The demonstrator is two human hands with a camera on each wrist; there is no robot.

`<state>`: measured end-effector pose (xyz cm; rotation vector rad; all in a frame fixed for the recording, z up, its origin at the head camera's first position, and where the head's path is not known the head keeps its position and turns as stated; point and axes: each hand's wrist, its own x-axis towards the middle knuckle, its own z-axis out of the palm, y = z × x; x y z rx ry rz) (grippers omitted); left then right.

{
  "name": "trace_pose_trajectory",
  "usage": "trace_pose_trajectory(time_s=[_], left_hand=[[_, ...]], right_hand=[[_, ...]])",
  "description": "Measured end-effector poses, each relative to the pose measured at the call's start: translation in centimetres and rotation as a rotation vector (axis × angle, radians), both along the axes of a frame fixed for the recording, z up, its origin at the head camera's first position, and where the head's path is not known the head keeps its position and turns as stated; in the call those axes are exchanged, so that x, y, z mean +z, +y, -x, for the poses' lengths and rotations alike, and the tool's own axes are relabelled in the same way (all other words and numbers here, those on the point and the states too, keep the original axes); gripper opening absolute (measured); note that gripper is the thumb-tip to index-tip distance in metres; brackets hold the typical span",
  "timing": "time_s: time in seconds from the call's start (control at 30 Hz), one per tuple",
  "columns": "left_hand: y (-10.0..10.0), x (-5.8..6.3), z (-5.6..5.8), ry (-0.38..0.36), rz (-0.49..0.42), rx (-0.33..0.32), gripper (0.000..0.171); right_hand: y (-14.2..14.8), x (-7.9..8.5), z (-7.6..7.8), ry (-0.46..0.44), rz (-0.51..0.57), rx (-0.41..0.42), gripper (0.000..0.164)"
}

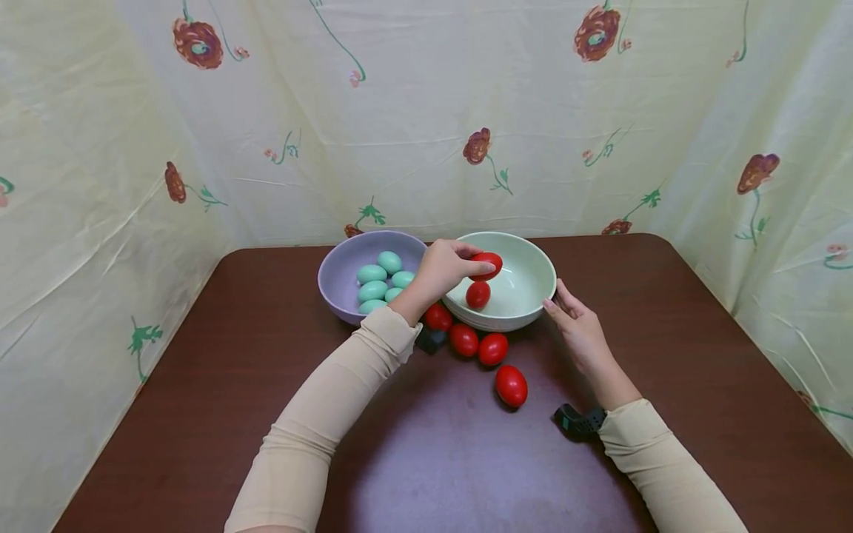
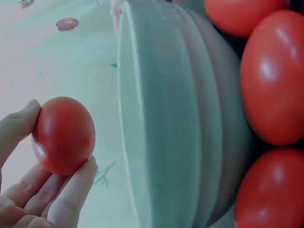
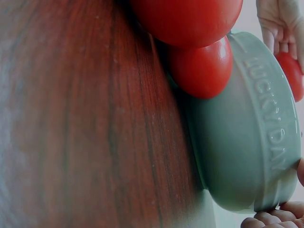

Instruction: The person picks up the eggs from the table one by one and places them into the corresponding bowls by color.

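Observation:
My left hand (image 1: 443, 270) pinches a red egg (image 1: 486, 265) between thumb and fingertips, above the pale green bowl (image 1: 526, 296). In the left wrist view, the held egg (image 2: 64, 135) shows beyond the bowl's rim. Another red egg (image 1: 477, 295) lies inside that bowl. At the bowl's right side, my right hand (image 1: 581, 333) grips the rim, thumb on top and fingers against the outer wall. Raised letters mark the bowl's outside (image 3: 232, 142) in the right wrist view.
Left of the green bowl, a purple bowl (image 1: 333, 285) holds several mint-green eggs (image 1: 372, 290), partly hidden by my left arm. Several red eggs (image 1: 493, 349) lie on the brown table (image 1: 233, 355) before the green bowl, one egg (image 1: 511, 386) nearer me. A floral curtain (image 1: 413, 133) hangs behind.

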<state>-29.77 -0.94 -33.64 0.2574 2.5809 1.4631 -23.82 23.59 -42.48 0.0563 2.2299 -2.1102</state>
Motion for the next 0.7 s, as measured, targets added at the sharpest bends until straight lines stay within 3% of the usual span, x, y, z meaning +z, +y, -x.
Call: trace_pose_trajectory(time_s=[0.37, 0.7], left_hand=[[0.4, -1.1, 2.3, 0.023, 0.056, 0.025, 0.043], [0.8, -2.1, 3.2, 0.072, 0.092, 0.056, 0.042]], right_hand=[[0.1, -0.1, 0.1, 0.01, 0.0, 0.002, 0.065], [0.2, -0.2, 0.0, 0.016, 0.0, -0.001, 0.066]])
